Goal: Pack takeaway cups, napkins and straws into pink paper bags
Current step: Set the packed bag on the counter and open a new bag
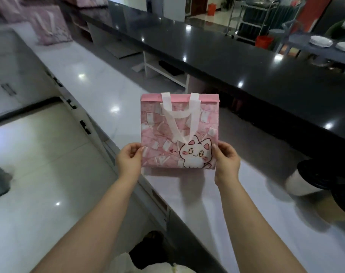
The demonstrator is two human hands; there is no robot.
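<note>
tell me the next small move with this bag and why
Probably pull the bag open and stand it on the counter. It is flat, its handles lying against its front, with the left hand and right hand pinching its lower corners, so nothing can go in yet.

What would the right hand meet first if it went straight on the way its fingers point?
The pink paper bag: the right hand pinches its lower right edge and points inward across it. Depth beyond is unclear.
</note>
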